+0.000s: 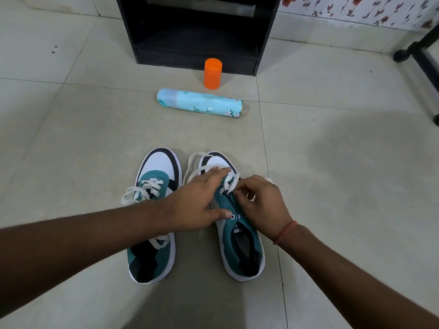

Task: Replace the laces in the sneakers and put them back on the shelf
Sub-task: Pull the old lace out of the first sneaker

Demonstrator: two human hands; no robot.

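We log two teal, white and black sneakers side by side on the tiled floor [332, 162], toes toward the black shelf [197, 32], a narrow strip of bare tile between them. The left sneaker [154, 210] carries its white lace through the eyelets, loose loops spilling off its left edge. The right sneaker [240, 233] has the lower eyelets empty; its white lace [228, 184] crosses only near the toe and trails forward over the toe cap. Our left hand [197, 203] lies flat over the right sneaker's left side, fingers spread, thumb at the upper eyelets, its grip clasping nothing. Our right hand [261, 205] has its grip pinched closed on the lace at the right eyelet row. A light blue spray can [199, 104] lies on its side between sneakers and shelf, well apart from the toes; an orange bottle [212, 73] stands upright just before the shelf's bottom edge. Open tile extends left and right of the pair. A black furniture leg [422, 55] occupies the far right.
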